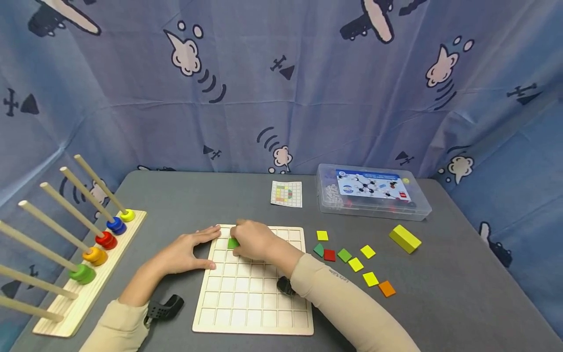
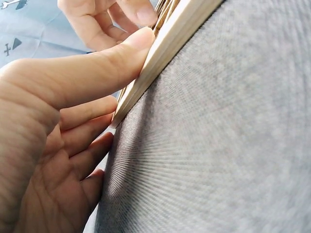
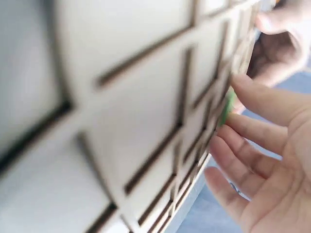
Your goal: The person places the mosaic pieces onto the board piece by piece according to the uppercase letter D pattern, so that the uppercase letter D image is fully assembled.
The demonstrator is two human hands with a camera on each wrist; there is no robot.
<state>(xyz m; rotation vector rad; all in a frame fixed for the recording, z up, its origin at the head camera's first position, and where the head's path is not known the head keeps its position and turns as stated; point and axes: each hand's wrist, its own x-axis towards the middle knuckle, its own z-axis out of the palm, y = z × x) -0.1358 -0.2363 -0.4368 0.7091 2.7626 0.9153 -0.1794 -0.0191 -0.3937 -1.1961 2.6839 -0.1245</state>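
Observation:
A pale wooden grid board lies flat on the table. Near its top left, my right hand pinches a square green tile between thumb and fingertips, as the right wrist view shows with the green tile. The tile is down at the board's surface; the hand hides the cells beside it. My left hand rests at the board's left edge with fingers extended. In the left wrist view its thumb touches the board's side.
Right of the board lie several loose tiles: yellow, red, green, orange. A yellow block, a clear plastic box and a colour pattern card sit beyond. A pegged ring stand is at left.

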